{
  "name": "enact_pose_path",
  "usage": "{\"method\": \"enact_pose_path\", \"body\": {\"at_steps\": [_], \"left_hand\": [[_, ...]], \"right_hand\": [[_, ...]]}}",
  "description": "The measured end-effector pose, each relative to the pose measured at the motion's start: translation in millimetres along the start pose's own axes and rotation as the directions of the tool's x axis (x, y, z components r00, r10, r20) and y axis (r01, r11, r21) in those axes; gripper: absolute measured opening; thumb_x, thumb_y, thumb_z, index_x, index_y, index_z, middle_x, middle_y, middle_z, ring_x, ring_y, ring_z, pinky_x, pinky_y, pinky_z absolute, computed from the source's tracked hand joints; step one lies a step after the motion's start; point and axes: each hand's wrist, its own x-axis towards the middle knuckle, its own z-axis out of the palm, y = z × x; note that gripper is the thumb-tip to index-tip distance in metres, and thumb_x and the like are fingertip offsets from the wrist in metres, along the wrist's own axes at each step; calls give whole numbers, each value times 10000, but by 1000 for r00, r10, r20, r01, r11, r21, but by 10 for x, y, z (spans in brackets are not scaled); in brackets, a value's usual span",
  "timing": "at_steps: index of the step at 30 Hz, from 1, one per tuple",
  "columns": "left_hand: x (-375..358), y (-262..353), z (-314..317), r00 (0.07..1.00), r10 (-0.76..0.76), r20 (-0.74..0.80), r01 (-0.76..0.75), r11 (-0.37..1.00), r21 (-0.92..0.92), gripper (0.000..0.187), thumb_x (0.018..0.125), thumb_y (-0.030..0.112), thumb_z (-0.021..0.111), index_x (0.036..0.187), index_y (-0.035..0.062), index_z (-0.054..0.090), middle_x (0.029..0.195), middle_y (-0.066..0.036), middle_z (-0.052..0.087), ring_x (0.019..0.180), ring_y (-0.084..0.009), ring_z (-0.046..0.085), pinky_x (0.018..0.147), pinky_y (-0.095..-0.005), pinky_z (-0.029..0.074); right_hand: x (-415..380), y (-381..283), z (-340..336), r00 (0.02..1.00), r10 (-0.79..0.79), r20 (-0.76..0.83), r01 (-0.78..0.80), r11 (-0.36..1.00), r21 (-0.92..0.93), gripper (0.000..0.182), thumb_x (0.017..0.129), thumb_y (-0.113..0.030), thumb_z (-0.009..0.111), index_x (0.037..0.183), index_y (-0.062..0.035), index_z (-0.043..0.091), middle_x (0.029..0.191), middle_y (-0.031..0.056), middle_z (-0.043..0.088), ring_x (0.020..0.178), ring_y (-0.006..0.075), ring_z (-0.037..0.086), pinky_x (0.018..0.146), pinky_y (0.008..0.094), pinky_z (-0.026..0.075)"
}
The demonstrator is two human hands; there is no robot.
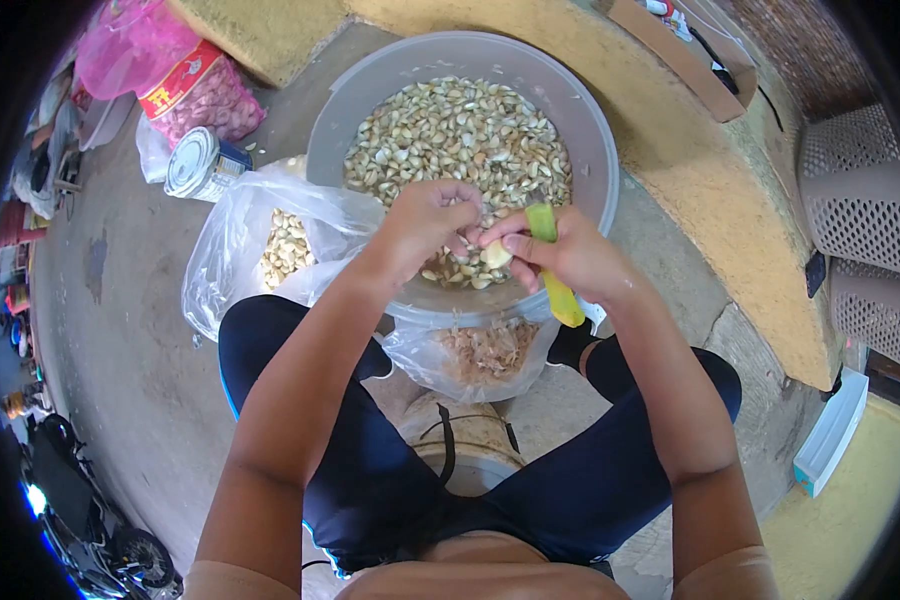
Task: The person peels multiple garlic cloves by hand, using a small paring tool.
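My right hand is closed around a yellow-green knife, its handle lying across the palm; I cannot make out the blade. Its thumb and fingertips also pinch a pale garlic clove. Just left of the clove is my left hand, fingers curled and pinched together; whatever they hold is too small to tell. Both hands are above the near side of a large grey tub, which contains many unpeeled garlic cloves in a broad pile.
Peeled cloves fill a clear plastic bag left of the tub. Between my feet, another bag holds papery skins. A can and a pink mesh sack stand at upper left. Beneath me is a bucket.
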Motion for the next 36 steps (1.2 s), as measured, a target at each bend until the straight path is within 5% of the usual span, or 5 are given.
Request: {"method": "enact_pose_path", "body": {"at_steps": [7,13,25,28,36], "left_hand": [[-14,3,32,1000,23,9,-22,994,-109,157,796,113,559,919,16,549,774,-29,551,641,-90,529,518,-208,454],[-33,37,63,997,50,61,-50,999,-9,293,790,124,601,1035,-13,516,821,-39,551,696,-96,534,573,-216,475],[-6,24,40,999,30,37,-23,987,-156,264,797,114,611,1017,-15,542,791,-32,555,671,-84,530,591,-222,478],[-16,40,15,998,-6,56,22,957,-289,251,801,115,604,1004,-21,548,774,-32,556,661,-82,530,589,-214,474],[-8,1,3,984,2,176,78,890,-449,227,809,131,593,981,-13,558,758,-9,536,640,-61,499,548,-177,444]], "right_hand": [[15,-42,-57,978,44,-205,-37,999,39,177,837,-73,539,965,41,580,581,28,518,477,90,476,426,232,381],[25,-8,-22,967,10,-254,-1,999,36,206,807,-70,578,980,42,570,601,23,524,473,76,475,416,224,379],[5,-28,80,915,-147,-376,55,968,-246,225,770,-96,625,982,-21,609,642,11,573,497,47,477,433,207,379],[7,2,82,855,-341,-390,159,889,-429,211,771,-111,631,962,-21,622,650,11,579,488,47,470,434,201,375],[-75,-128,49,909,-163,-384,68,966,-249,177,776,-127,632,906,-6,631,681,29,602,583,79,520,526,233,421]]}}
